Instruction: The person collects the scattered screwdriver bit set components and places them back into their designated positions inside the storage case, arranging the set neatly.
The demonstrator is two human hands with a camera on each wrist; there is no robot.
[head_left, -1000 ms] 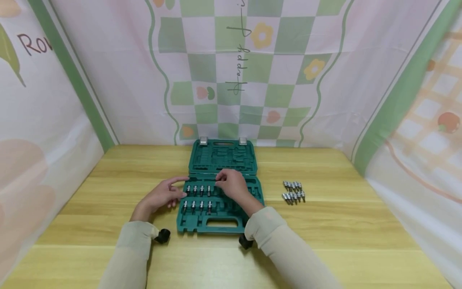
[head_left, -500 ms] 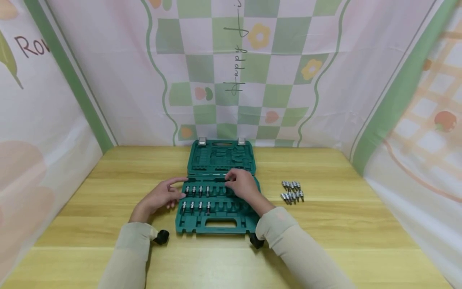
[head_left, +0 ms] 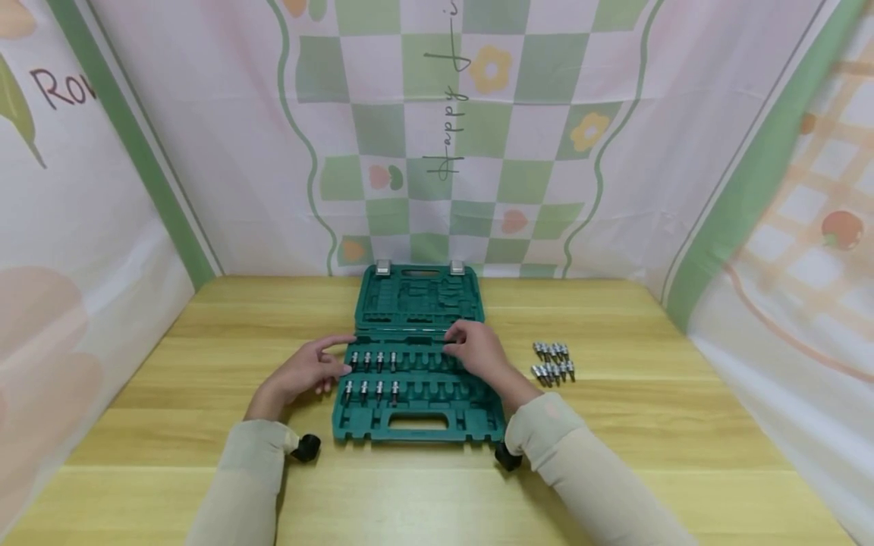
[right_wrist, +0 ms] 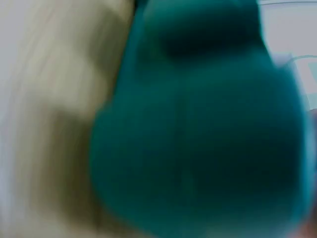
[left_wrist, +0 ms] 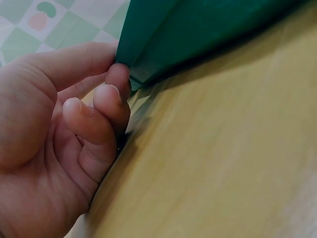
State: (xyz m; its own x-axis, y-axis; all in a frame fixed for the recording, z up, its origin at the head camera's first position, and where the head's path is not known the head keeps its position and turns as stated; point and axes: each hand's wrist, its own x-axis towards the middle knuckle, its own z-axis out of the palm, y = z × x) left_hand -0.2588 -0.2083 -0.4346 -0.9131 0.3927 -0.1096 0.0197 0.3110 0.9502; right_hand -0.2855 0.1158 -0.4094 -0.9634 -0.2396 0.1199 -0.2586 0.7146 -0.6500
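A green tool case (head_left: 418, 435) lies open on the table, its lid (head_left: 419, 299) folded back. Bit sockets (head_left: 379, 362) stand in two short rows in the left part of its tray. My left hand (head_left: 305, 371) touches the case's left edge with forefinger and thumb; the left wrist view shows its other fingers curled beside the case wall (left_wrist: 163, 39). Over the tray's upper right part is my right hand (head_left: 478, 353), thumb and forefinger close together at a dark slot near the hinge. I cannot tell whether they pinch anything. The right wrist view is blurred, mostly filled by green plastic.
More bit sockets (head_left: 553, 362) lie in two groups on the wooden table (head_left: 601, 440), to the right of the case. Patterned cloth (head_left: 444, 136) hangs behind and on both sides. A black wrist piece (head_left: 507, 456) shows by the right cuff.
My right hand has slid to the right along the tray's upper edge, uncovering more of the tray's hollows. The left hand stays at the case's left edge. The sockets stay in place.
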